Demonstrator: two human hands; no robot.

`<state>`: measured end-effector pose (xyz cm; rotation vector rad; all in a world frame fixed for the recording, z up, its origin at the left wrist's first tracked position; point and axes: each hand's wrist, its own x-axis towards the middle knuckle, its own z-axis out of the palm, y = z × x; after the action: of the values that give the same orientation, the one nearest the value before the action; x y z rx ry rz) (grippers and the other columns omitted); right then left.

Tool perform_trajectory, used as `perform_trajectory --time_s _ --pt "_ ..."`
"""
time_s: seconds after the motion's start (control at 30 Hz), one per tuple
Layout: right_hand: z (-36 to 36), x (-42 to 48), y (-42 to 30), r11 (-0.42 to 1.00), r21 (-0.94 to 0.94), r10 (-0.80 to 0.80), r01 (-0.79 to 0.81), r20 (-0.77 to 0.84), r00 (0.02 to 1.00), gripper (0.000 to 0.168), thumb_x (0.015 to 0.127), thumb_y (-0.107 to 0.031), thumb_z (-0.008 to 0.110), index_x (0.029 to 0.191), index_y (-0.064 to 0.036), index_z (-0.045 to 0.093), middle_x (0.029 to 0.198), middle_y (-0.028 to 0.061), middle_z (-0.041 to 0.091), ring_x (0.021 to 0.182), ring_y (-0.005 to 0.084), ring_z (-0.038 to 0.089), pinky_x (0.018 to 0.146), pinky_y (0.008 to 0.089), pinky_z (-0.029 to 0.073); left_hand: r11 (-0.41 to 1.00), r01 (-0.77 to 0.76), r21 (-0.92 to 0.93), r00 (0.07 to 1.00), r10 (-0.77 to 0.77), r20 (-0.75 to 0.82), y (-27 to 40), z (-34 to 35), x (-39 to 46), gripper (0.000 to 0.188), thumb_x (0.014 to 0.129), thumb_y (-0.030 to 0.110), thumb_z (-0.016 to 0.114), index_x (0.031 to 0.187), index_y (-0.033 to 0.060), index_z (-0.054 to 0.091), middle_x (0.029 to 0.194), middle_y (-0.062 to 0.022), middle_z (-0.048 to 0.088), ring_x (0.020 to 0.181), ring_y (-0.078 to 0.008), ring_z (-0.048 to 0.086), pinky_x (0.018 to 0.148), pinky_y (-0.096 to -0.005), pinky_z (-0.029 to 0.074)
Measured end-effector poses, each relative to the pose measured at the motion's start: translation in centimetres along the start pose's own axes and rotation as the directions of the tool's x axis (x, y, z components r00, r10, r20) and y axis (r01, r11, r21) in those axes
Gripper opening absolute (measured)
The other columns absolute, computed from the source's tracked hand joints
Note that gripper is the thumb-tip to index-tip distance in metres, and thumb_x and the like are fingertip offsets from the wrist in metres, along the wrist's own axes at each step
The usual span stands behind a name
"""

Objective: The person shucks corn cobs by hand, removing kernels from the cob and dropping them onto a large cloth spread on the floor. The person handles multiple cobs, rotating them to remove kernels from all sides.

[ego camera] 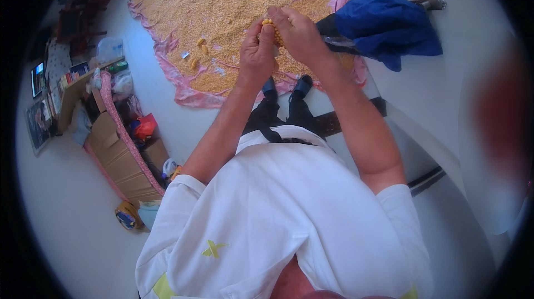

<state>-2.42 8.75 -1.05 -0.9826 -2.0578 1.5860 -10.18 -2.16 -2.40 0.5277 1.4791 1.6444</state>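
An ear of corn point(280, 41) with yellow kernels is held between my two hands, above a wide layer of loose corn kernels point(233, 3). My left hand point(258, 52) grips it from the left, thumb lying along the kernels. From the right, my right hand point(301, 34) wraps its upper side, fingers bent over it. Much of the ear is hidden by my fingers. The kernels are spread over a pink patterned cloth point(196, 98), whose crumpled edge shows. Short yellow corn pieces point(194, 64) and a small pale scrap point(185, 54) lie on the kernels at the left.
My feet in dark footwear point(303, 83) stand at the cloth's near edge. A blue cloth point(388, 24) hangs at the right beside a pale surface. Leftward are a flattened cardboard box point(117, 157), a pink patterned strip point(117, 124), a red bag point(145, 126) and a plastic container point(110, 50).
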Motion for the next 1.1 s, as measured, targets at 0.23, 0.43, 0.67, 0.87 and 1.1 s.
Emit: perform_trajectory --time_s 0.23,0.43,0.67,0.87,1.1 --pt "-0.2 -0.2 1.5 0.980 -0.053 -0.191 0.190 -0.009 0.982 0.041 0.101 -0.038 0.044 0.092 -0.001 0.060 0.081 0.0222 0.062 0.081 0.0413 0.063 0.069 0.0468 0.048 0.999 0.038 -0.009 0.999 -0.038 0.008 0.4 0.4 -0.6 0.039 0.104 0.032 0.048 0.133 0.0072 0.051 0.078 -0.0008 0.059 0.050 -0.0030 0.049 0.038 -0.0182 0.038" --pt "0.2 -2.1 1.6 0.993 0.051 -0.104 0.106 -0.031 0.994 0.031 0.103 -0.028 0.042 0.100 0.000 0.056 0.085 0.0196 0.061 0.079 0.0333 0.061 0.071 0.0414 0.048 0.997 0.070 -0.013 0.998 -0.070 -0.005 -0.3 0.0 -1.0 0.037 0.104 0.030 0.048 0.133 0.0070 0.052 0.076 0.0006 0.057 0.048 -0.0021 0.046 0.038 -0.0176 0.037" --pt "0.5 -3.4 1.1 0.943 0.331 -0.021 0.030 -0.033 0.999 0.031 0.104 -0.028 0.045 0.110 0.000 0.056 0.090 0.0110 0.062 0.084 0.0180 0.060 0.076 0.0329 0.049 0.996 0.082 0.022 0.997 -0.082 0.013 -0.2 -0.5 -1.4 0.036 0.103 0.027 0.051 0.131 0.0061 0.051 0.078 0.0012 0.057 0.048 -0.0022 0.047 0.038 -0.0177 0.038" --pt "0.7 -2.7 1.2 0.969 0.245 0.046 -0.029 -0.065 0.997 0.034 0.101 -0.030 0.054 0.113 0.001 0.055 0.098 0.0112 0.064 0.088 0.0152 0.061 0.075 0.0320 0.050 0.983 0.123 0.134 0.992 -0.125 0.009 0.6 -0.4 -1.4 0.044 0.098 0.028 0.057 0.133 0.0045 0.045 0.083 -0.0031 0.059 0.050 -0.0052 0.051 0.037 -0.0210 0.040" --pt "2.0 -2.4 1.2 0.918 0.397 0.100 -0.011 -0.205 0.974 0.032 0.095 -0.021 0.063 0.116 0.001 0.052 0.099 0.0083 0.063 0.088 0.0133 0.060 0.078 0.0293 0.051 0.926 0.339 0.163 0.923 -0.361 0.131 -1.2 0.2 -2.8 0.034 0.098 0.025 0.055 0.121 0.0012 0.049 0.086 -0.0076 0.063 0.059 -0.0085 0.057 0.045 -0.0217 0.044"
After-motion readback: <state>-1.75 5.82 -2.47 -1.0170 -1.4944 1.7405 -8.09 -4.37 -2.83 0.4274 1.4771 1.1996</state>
